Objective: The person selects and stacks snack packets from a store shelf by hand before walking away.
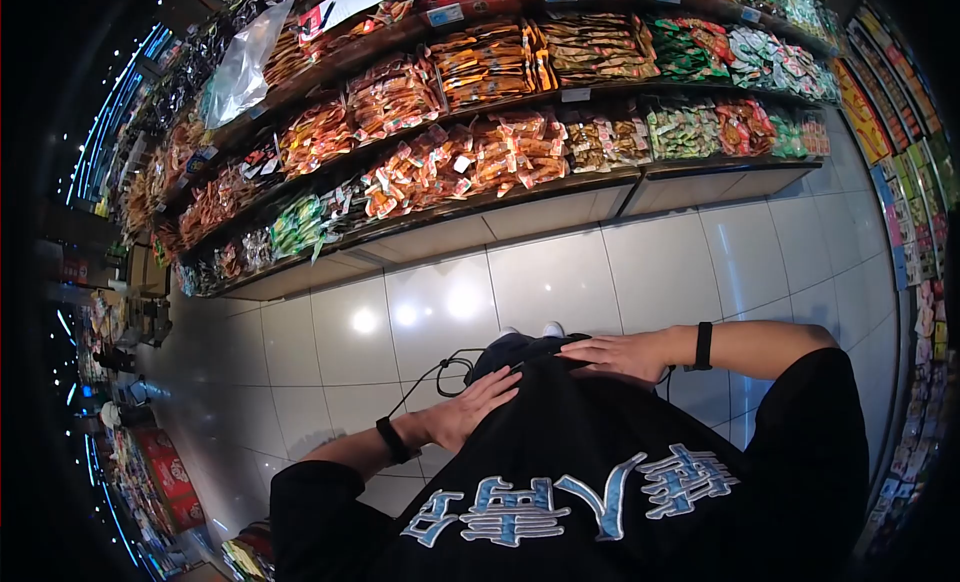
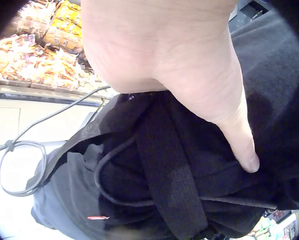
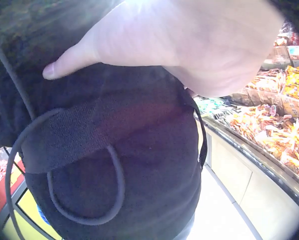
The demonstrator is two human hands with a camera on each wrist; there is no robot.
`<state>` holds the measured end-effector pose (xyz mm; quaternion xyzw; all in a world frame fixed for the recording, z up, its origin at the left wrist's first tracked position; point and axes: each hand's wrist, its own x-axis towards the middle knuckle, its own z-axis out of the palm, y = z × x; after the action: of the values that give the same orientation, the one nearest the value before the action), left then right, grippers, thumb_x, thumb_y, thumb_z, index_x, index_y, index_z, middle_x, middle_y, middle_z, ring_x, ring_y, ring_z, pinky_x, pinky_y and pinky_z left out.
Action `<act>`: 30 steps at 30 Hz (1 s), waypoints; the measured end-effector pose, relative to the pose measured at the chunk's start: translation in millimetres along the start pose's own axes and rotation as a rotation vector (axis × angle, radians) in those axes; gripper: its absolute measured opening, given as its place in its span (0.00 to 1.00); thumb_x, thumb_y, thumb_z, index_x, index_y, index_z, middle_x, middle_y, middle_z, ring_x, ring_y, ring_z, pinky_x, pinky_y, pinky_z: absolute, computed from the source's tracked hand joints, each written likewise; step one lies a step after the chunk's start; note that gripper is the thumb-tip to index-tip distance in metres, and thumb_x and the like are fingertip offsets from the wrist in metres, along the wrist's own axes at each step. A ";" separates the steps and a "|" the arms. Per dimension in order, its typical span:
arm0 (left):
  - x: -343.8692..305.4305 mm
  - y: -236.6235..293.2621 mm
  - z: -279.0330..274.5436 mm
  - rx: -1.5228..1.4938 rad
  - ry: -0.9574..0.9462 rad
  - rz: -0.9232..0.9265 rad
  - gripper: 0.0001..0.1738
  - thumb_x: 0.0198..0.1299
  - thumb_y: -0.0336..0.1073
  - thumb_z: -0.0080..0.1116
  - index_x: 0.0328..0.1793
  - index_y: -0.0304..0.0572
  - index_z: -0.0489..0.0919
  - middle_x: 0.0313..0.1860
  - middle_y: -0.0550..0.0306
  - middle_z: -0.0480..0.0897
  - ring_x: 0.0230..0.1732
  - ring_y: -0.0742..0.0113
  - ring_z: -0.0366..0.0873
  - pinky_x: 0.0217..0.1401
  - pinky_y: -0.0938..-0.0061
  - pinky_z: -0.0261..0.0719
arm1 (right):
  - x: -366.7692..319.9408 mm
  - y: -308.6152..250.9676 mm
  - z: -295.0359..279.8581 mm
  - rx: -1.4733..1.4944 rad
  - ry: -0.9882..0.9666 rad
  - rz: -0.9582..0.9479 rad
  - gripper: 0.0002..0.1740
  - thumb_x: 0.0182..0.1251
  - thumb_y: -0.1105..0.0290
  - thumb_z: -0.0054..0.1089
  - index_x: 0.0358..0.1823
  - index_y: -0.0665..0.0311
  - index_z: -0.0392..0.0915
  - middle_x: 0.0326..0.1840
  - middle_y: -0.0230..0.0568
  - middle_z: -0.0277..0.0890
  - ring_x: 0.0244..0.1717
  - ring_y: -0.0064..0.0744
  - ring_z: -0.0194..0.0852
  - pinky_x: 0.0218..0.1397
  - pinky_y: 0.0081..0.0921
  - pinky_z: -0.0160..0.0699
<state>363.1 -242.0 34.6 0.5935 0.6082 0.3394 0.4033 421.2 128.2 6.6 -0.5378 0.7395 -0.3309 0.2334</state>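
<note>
My left hand [image 1: 467, 410] lies with straight fingers on the front of a black shirt [image 1: 600, 432] that has blue and white lettering. On the other side of the shirt front, my right hand [image 1: 625, 354] rests in the same way, fingers extended. Neither holds anything. In the left wrist view the thumb points down over the dark cloth, beside a wide black strap [image 2: 172, 170]. A grey cable [image 2: 54, 114] runs out past the strap and is looped. Under the right hand, the right wrist view shows dark clothing and another cable loop [image 3: 89, 221]. Each wrist wears a black band [image 1: 704, 346].
Tiered shelves [image 1: 560, 197] of packaged snacks [image 1: 520, 147] curve across the front. A clear plastic bag [image 1: 245, 67] hangs at the upper left. More shelving [image 1: 915, 197] stands on the right. Tiled floor [image 1: 550, 272] lies between the shelves and my white shoes [image 1: 553, 329].
</note>
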 end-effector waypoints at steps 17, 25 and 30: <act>-47.9 -12.9 9.5 -0.076 0.174 -0.024 0.61 0.50 0.64 0.62 0.81 0.38 0.46 0.82 0.36 0.40 0.82 0.36 0.32 0.81 0.46 0.36 | 57.1 14.3 -28.8 0.102 -0.160 -0.001 0.60 0.44 0.64 0.68 0.80 0.61 0.43 0.81 0.58 0.32 0.83 0.55 0.28 0.81 0.46 0.40; -95.9 -51.7 -37.5 -0.113 0.182 -0.012 0.58 0.53 0.62 0.60 0.81 0.38 0.47 0.82 0.37 0.40 0.83 0.38 0.32 0.81 0.45 0.34 | 115.8 53.0 -49.2 0.079 -0.183 -0.001 0.66 0.39 0.60 0.75 0.79 0.65 0.42 0.82 0.59 0.30 0.83 0.55 0.27 0.81 0.44 0.40; -142.7 -83.5 -90.3 -0.180 0.174 -0.036 0.58 0.54 0.62 0.60 0.82 0.41 0.46 0.82 0.38 0.40 0.83 0.40 0.31 0.81 0.45 0.31 | 174.6 75.4 -83.4 0.112 -0.172 0.059 0.34 0.74 0.63 0.42 0.78 0.62 0.48 0.83 0.51 0.31 0.82 0.52 0.33 0.82 0.42 0.43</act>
<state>240.8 -383.5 12.8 0.5122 0.6184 0.4357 0.4066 259.9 -2.5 8.7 -0.5281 0.7127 -0.3173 0.3353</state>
